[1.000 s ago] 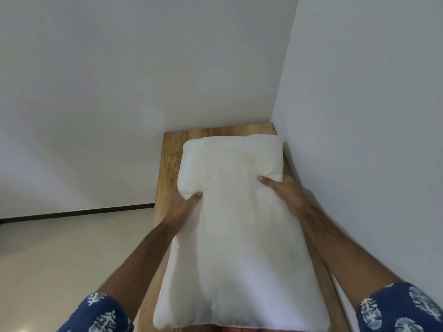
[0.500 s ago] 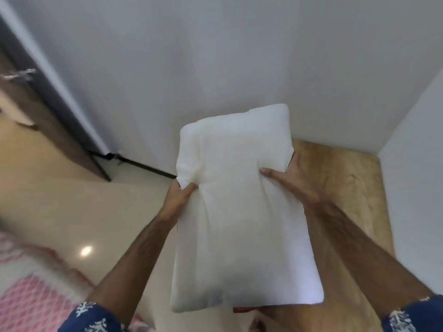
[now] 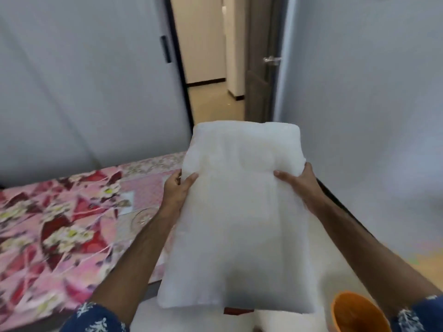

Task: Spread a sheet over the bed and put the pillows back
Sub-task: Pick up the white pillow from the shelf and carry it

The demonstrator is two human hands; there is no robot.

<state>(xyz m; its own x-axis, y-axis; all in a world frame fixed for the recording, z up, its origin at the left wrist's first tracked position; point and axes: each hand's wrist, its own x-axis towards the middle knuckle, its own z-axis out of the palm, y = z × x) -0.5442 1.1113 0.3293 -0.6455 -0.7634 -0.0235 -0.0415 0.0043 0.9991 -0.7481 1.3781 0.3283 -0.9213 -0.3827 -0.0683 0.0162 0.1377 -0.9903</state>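
Walls [image 3: 359, 104]: plain grey surfaces fill the upper left and the right of the view.
Bed [image 3: 31, 279]: occupies the lower left; its far edge lies against the left wall.
Sheet [image 3: 60, 224]: pink and red floral cloth lying over the bed top; the pattern is smeared by motion blur.
Pillow [image 3: 239, 224]: white, rectangular, held in the air in front of the person with its long axis running away from the camera. Its far short edge is level with the foot of the doorway; its near short edge hangs over the floor. Its left side overlaps the right edge of the bed in the view. It does not rest on the bed.
Doorway [image 3: 206, 56]: open, at top centre, showing a pale floor beyond.
Door [image 3: 260, 68]: dark, standing open at the right of the doorway, with a metal handle [image 3: 272, 60].
Bucket [image 3: 357, 312]: orange, on the floor at lower right, partly under the right forearm.
Left hand [image 3: 177, 190]: grips the left long edge of the pillow in its far half, thumb on top, fingers curled underneath out of sight.
Right hand [image 3: 299, 185]: grips the right long edge opposite the left hand, thumb pressed on top, fingers wrapped under the edge.
Sleeves [image 3: 93, 317]: dark blue with white print, at both lower corners.
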